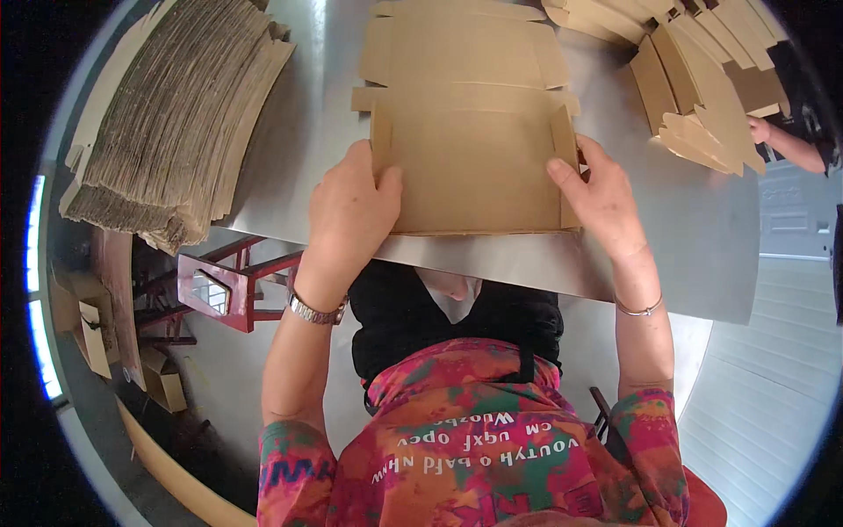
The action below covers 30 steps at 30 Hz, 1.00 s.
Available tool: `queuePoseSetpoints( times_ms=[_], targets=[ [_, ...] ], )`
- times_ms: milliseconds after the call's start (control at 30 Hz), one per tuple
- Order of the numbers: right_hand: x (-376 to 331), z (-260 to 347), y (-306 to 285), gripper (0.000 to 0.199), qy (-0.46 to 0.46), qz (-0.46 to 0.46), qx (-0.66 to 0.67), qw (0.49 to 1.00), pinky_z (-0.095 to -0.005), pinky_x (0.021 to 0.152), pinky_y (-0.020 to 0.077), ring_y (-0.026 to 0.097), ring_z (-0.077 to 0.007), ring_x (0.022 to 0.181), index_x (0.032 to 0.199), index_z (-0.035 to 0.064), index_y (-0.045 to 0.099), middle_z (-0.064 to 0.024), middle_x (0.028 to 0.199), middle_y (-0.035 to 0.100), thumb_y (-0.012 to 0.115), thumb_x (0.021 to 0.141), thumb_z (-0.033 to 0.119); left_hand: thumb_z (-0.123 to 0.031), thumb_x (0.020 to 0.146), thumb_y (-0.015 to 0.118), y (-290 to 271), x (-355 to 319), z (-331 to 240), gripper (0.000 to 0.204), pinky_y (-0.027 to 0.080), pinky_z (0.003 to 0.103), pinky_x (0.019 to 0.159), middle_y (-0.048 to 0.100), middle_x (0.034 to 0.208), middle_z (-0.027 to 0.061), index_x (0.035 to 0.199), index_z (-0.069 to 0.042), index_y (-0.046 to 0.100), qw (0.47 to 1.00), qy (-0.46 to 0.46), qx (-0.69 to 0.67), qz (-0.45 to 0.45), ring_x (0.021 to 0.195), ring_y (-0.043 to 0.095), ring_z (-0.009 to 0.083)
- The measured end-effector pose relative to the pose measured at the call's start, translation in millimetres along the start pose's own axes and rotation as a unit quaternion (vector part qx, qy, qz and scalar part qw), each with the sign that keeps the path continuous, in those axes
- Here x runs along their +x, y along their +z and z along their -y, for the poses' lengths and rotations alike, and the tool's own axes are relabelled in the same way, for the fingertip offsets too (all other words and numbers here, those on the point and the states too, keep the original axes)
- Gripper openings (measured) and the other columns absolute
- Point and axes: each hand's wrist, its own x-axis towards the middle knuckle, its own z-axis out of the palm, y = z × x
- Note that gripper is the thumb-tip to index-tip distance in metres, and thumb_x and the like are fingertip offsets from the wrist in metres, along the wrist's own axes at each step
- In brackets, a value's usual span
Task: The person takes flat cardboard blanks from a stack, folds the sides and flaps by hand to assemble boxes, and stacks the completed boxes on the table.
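Observation:
A flat brown cardboard box blank (474,140) lies on the shiny metal table (307,132), its two side flaps folded upright. My left hand (347,215) grips the raised left flap, thumb inside and fingers outside. At the opposite edge my right hand (601,202) holds the raised right flap, with the thumb pressing on the inside. Both hands sit at the near end of the blank, close to the table's front edge.
A tall stack of flat cardboard blanks (176,114) lies at the table's left. Folded cardboard boxes (702,97) pile up at the far right, where another person's hand (773,136) reaches. A red metal stool frame (219,290) stands below the table's left.

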Motion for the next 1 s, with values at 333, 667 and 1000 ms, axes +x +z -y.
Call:
queuePoseSetpoints(
  times_ms=[333, 667, 1000],
  targets=[
    [-2, -2, 19, 0.051, -0.027, -0.074, -0.187, 0.979, -0.0472, 0.085, 0.0508, 0.061, -0.0435, 0.097, 0.128, -0.0015, 0.047, -0.0265, 0.113, 0.06, 0.06, 0.086, 0.025, -0.015, 0.081, 0.052, 1, 18, -16, 0.018, 0.048, 0.053, 0.077, 0.063, 0.086, 0.028, 0.087, 0.002, 0.052, 0.981, -0.027, 0.184, 0.054, 0.085, 0.061, 0.046],
    [56, -48, -21, 0.066, 0.002, -0.127, 0.05, 0.991, -0.033, 0.079, 0.051, 0.064, -0.0231, 0.095, 0.133, -0.006, 0.046, -0.018, 0.111, 0.065, 0.061, 0.089, 0.04, -0.039, 0.089, 0.062, -5, 62, 54, 0.057, 0.049, 0.04, 0.08, 0.067, 0.093, 0.021, 0.125, 0.004, 0.055, 0.989, -0.022, -0.135, -0.064, 0.087, 0.065, 0.032],
    [136, -19, -17, 0.022, 0.127, 0.056, 0.249, 0.958, -0.0173, 0.049, 0.0409, 0.045, -0.0053, 0.059, 0.094, 0.0089, 0.063, 0.0046, 0.076, 0.051, 0.065, 0.086, 0.029, -0.031, 0.088, 0.065, -4, 136, 48, 0.032, 0.052, 0.024, 0.058, 0.064, 0.085, 0.0034, 0.103, -0.003, 0.063, 0.929, -0.168, -0.309, 0.119, 0.069, 0.061, 0.0111]
  ],
)
